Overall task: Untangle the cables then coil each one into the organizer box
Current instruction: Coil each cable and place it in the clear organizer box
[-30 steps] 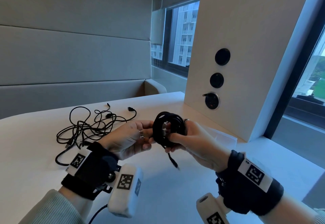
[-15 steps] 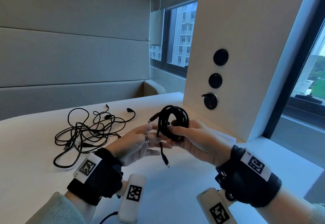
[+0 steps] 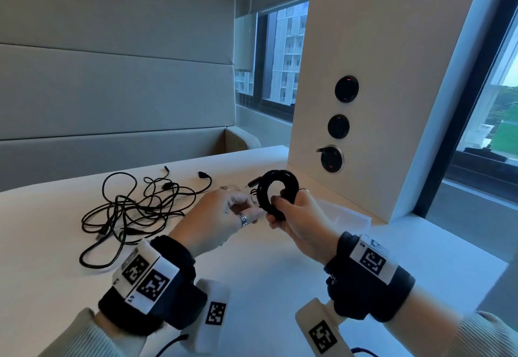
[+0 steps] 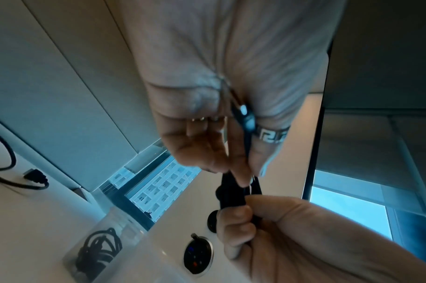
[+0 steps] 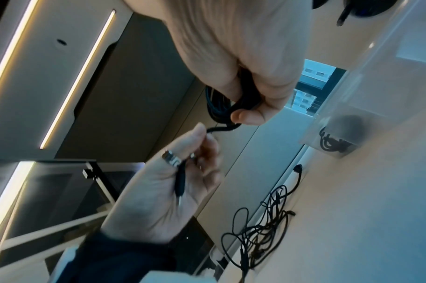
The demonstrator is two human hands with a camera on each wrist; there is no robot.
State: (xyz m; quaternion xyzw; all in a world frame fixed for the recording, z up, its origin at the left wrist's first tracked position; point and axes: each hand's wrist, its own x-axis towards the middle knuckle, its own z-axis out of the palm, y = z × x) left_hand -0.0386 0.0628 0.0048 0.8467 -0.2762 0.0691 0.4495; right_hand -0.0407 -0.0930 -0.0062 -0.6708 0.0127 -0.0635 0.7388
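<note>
A black cable wound into a tight coil (image 3: 276, 191) is held upright above the white table (image 3: 260, 281). My right hand (image 3: 283, 205) grips the coil's lower edge, thumb in front. My left hand (image 3: 252, 213) pinches the coil's loose tail, and the tail's plug (image 5: 180, 183) lies across its palm. A second plug (image 3: 252, 184) sticks out at the coil's upper left. A tangle of thin black cables (image 3: 134, 210) lies on the table to the left. The clear organizer box (image 4: 102, 249) stands behind my right hand with one coiled cable inside; the head view shows only its edge (image 3: 347, 216).
A white pillar with three round sockets (image 3: 332, 159) rises at the table's back right, just behind the box. Windows lie beyond it. A padded bench back runs behind the table's far edge. Bare tabletop stretches in front of my hands.
The tail that hung under the coil is now in my left hand's fingers. The coil has risen slightly and turned to face me more squarely.
</note>
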